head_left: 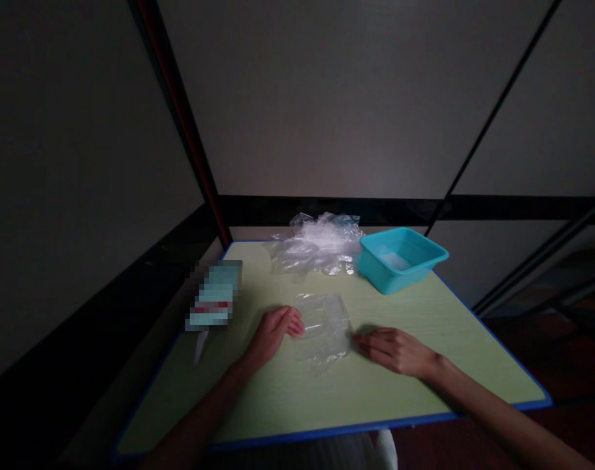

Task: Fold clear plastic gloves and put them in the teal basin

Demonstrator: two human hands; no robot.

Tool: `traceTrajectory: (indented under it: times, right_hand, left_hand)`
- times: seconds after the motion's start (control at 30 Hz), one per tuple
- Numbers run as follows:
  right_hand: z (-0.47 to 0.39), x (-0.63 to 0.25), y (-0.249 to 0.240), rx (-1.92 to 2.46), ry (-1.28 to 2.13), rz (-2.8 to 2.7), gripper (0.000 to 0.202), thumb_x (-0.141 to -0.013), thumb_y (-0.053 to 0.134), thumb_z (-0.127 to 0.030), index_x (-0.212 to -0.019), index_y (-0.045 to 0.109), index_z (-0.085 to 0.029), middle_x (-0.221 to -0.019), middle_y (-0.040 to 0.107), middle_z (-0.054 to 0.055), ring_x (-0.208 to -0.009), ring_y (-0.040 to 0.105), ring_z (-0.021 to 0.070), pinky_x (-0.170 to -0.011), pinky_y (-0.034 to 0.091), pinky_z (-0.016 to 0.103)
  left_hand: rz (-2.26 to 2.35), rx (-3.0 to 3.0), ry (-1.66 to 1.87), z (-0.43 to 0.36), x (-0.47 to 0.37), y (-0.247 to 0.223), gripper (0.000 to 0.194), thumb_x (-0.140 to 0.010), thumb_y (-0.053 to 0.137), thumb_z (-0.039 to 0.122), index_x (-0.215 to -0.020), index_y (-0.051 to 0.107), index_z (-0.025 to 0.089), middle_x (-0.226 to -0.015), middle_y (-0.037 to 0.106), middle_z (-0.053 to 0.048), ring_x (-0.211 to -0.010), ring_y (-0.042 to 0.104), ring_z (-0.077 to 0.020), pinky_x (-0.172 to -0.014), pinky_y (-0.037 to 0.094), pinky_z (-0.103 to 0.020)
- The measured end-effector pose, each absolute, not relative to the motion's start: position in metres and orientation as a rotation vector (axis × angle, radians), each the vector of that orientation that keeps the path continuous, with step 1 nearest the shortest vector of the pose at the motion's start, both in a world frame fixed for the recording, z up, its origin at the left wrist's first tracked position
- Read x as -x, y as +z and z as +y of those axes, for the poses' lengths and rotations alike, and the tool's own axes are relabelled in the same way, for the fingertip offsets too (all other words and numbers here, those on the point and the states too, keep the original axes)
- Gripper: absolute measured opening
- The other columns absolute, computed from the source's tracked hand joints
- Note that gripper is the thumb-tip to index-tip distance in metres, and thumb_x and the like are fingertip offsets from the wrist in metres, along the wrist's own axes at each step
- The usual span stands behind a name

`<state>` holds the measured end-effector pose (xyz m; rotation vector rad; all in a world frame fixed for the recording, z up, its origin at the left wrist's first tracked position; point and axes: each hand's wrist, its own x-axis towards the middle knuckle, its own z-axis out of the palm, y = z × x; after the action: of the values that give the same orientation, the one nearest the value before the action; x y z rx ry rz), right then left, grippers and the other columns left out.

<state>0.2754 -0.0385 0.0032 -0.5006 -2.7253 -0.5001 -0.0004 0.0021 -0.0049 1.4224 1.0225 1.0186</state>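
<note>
Plastic film (326,323), clear, crinkled, roughly rectangular

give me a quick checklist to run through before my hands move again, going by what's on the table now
1. Left hand at the left side of the clear plastic sheet: ok.
2. Right hand gripping the sheet: cannot tell; its fingertips are at the right edge, but the hold is unclear.
3. Sheet free of wrinkles: not ok, creases show.
4. Sheet apart from the plastic pile: ok, the pile lies farther back with a strip of table between.
5. Turquoise basin upright: ok, it stands at the back right.
6. Pale content in the basin identified: cannot tell.
</note>
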Motion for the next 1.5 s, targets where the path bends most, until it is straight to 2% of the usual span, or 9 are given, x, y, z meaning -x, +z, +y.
traceTrajectory:
  times: [0.2,0.37,0.5,0.57,0.8,1.13,1.5]
  right_hand:
    - [-0.036,-0.272,0.005,0.467,-0.425,-2.761,0.029,-0.090,0.028,-0.010,-0.099,0.055,-0.009,-0.098,0.062,0.009,-0.082,0.056,0.0122,-0.070,0.047,0.024]
    - [-0.028,-0.269,0.007,0.510,-0.426,-2.812,0.025,-0.090,0.034,-0.013,-0.105,0.053,-0.012,-0.084,0.064,0.006,-0.078,0.056,0.0127,-0.067,0.047,0.026]
    - [-0.019,-0.266,0.010,0.533,-0.420,-2.824,0.028,-0.090,0.033,-0.013,-0.111,0.052,-0.010,-0.109,0.058,0.009,-0.103,0.049,0.0163,-0.084,0.044,0.029]
    - [-0.015,-0.266,0.011,0.544,-0.407,-2.848,0.031,-0.090,0.031,-0.013,-0.114,0.050,-0.009,-0.115,0.054,0.011,-0.111,0.044,0.0160,-0.089,0.041,0.029]
    - [-0.010,-0.270,0.002,0.571,-0.399,-2.886,0.032,-0.090,0.030,-0.011,-0.115,0.049,-0.008,-0.114,0.056,0.011,-0.107,0.048,0.0161,-0.090,0.042,0.028]
    - [-0.009,-0.272,0.000,0.578,-0.350,-2.883,0.033,-0.090,0.030,-0.011,-0.118,0.047,-0.008,-0.115,0.055,0.012,-0.111,0.046,0.0149,-0.091,0.042,0.029]
    - [-0.009,-0.272,-0.002,0.583,-0.348,-2.863,0.032,-0.090,0.030,-0.011,-0.117,0.047,-0.007,-0.113,0.056,0.012,-0.109,0.047,0.0153,-0.092,0.042,0.028]
  left_hand:
    - [1.022,-1.425,1.019,0.002,0.000,-0.006,0.040,-0.074,0.047,0.052,-0.070,0.054,0.013,-0.059,0.063,-0.005,-0.052,0.060,-0.0154,-0.050,0.047,-0.026]
    - [1.021,-1.422,1.019,0.003,0.001,-0.007,0.039,-0.074,0.047,0.051,-0.071,0.055,0.013,-0.060,0.063,-0.006,-0.052,0.060,-0.0156,-0.050,0.046,-0.026]
    - [1.017,-1.425,1.018,0.003,0.001,-0.008,0.040,-0.074,0.048,0.052,-0.071,0.055,0.013,-0.060,0.063,-0.006,-0.053,0.061,-0.0159,-0.050,0.047,-0.026]
    - [1.018,-1.425,1.020,0.003,0.001,-0.008,0.040,-0.074,0.047,0.052,-0.070,0.055,0.013,-0.060,0.063,-0.006,-0.053,0.061,-0.0157,-0.050,0.047,-0.026]
    - [1.022,-1.423,1.021,0.002,0.000,-0.004,0.040,-0.073,0.047,0.052,-0.070,0.054,0.013,-0.059,0.063,-0.006,-0.051,0.060,-0.0154,-0.049,0.047,-0.026]
    - [1.076,-1.420,1.044,0.003,0.001,-0.007,0.038,-0.072,0.048,0.051,-0.068,0.053,0.013,-0.056,0.061,-0.004,-0.048,0.060,-0.0149,-0.047,0.047,-0.026]
    - [1.246,-1.439,1.105,-0.003,0.003,-0.002,0.026,-0.074,0.045,0.040,-0.063,0.050,0.016,-0.050,0.057,0.001,-0.043,0.059,-0.0133,-0.039,0.042,-0.020]
